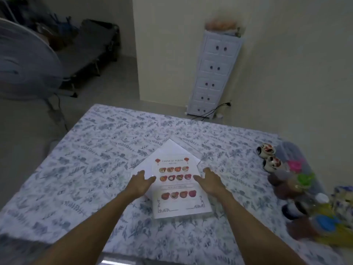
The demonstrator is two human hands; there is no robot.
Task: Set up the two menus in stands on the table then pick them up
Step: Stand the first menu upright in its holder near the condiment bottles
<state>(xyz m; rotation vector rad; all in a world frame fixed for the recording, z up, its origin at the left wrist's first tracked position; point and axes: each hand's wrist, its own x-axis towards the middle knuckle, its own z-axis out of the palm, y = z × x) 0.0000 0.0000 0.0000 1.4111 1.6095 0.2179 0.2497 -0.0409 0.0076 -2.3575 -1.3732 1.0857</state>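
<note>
A printed food menu (177, 186) in a clear stand lies flat in the middle of the table (91, 150), pictures of dishes facing up. A second sheet (172, 148) lies under it, turned at an angle, only its white corners showing. My left hand (140, 183) hovers at the top menu's left edge, fingers spread and holding nothing. At the right edge, my right hand (209, 181) mirrors it, spread the same way and holding nothing. Whether the fingertips touch the menu is unclear.
The table wears a blue floral cloth. Two small painted cups (269, 156), jars with pink and green lids (298, 175) and bottles (322, 213) crowd its right edge. A white drawer tower (214, 73) stands by the far wall; a fan (24, 67) is at left.
</note>
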